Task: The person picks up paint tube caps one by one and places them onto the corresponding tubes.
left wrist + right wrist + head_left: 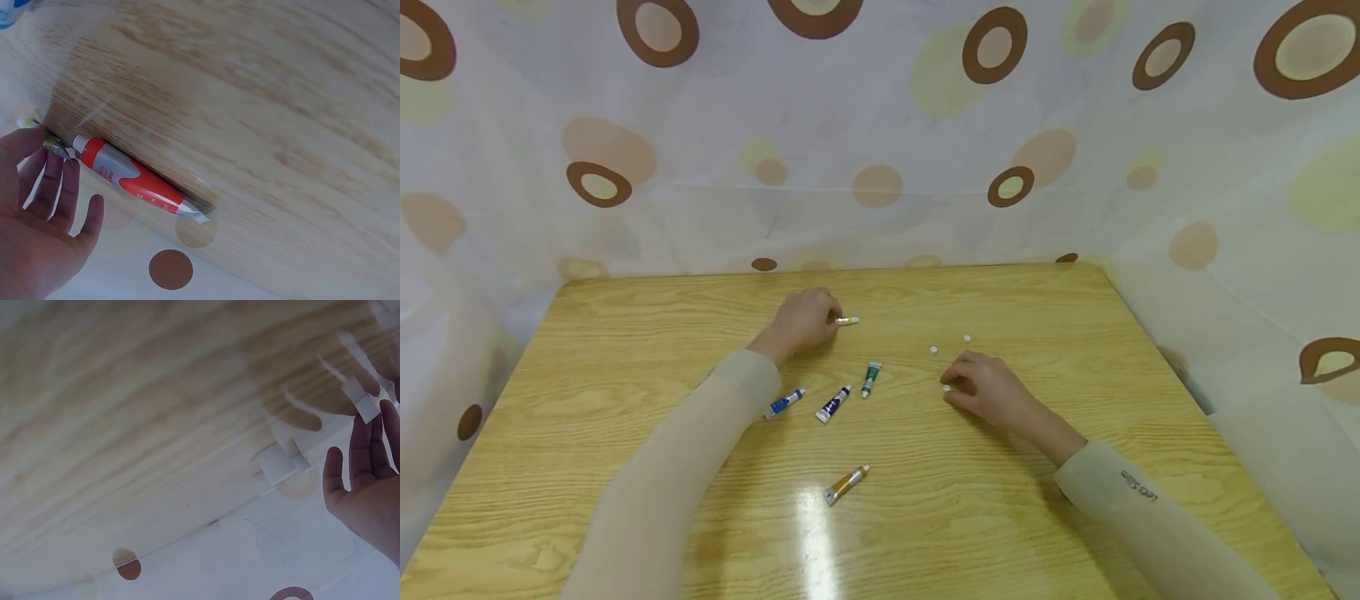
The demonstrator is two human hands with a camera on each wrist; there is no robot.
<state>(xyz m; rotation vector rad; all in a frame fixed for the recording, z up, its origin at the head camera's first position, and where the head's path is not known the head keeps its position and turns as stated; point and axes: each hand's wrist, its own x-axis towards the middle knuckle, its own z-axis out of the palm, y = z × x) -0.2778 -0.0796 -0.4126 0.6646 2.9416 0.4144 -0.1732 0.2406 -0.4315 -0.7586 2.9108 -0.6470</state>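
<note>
My left hand (805,318) pinches a small yellow paint tube (847,321) near the far side of the table. In the left wrist view a red paint tube (140,178) lies beside that hand, its threaded neck uncapped; the left arm mostly hides it in the head view. My right hand (988,390) pinches a small white cap (946,388) between thumb and fingertip, low over the table. Two more white caps, a nearer one (933,349) and a farther one (967,337), lie just beyond the right hand.
Between the arms lie a blue paint tube (784,403), a purple one (833,404) and a green one (871,379). An ochre tube (847,484) is nearer the front of the wooden table (970,533). A spotted curtain (820,108) hangs around the back and sides.
</note>
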